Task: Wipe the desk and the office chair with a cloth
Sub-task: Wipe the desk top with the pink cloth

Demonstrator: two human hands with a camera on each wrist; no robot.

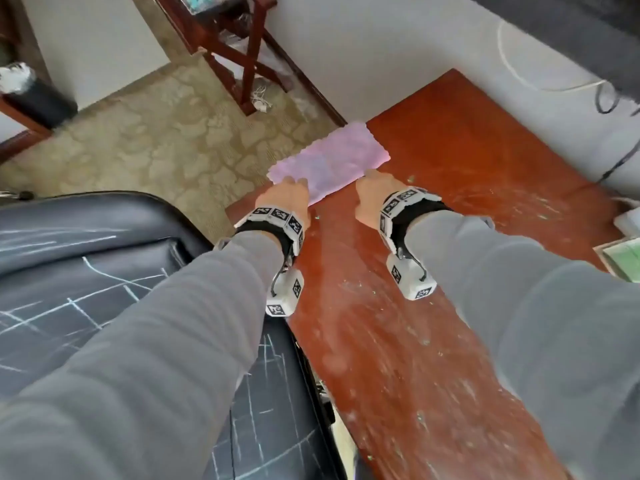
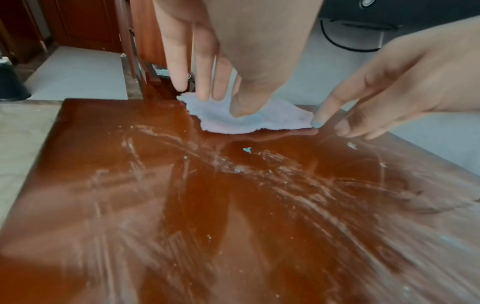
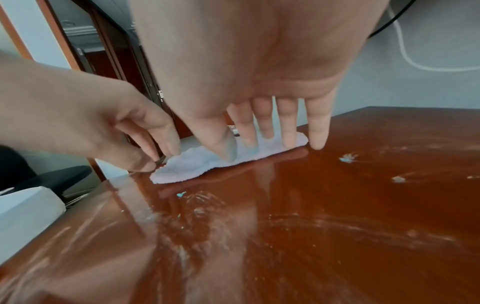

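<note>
**Two hands on a pink cloth at the desk's far corner**

Both hands were down on the pink cloth [image 1: 329,161], which lay spread flat on the reddish-brown wooden desk [image 1: 467,161], right at its far left corner, with one edge reaching the desk's side.

The left hand [image 1: 285,199] came down on the cloth's near left corner. From the left wrist camera its fingers [image 2: 202,61] ran nearly straight, tips on the fabric and thumb pressed onto it; from the right wrist camera the fingertips looked bent in toward the thumb at the cloth's edge, so I could not say whether it was pinching the corner or only pressing.

The right hand [image 1: 374,195] was at the near right corner. Its fingers [image 3: 288,121] were extended and spread, thumb and three fingertips resting on the cloth, the little finger touching the bare wood just beside it. Nothing was gripped there; the hand lay flat and relaxed.

The desk top was streaked all over with pale, dusty smears [image 2: 285,185] and dotted with small bluish flecks [image 2: 246,149]. To the left, close against the desk's side, stood the black office chair [image 1: 86,271], its seat scored with thin white lines. Both forearms wore grey sleeves [image 1: 173,341] and marker-covered wrist bands [image 1: 277,216]. Beyond the desk, a dark red wooden stand [image 1: 242,64] stood on the patterned floor, and a white cable [image 1: 519,74] lay on the pale floor beyond the desk.
</note>
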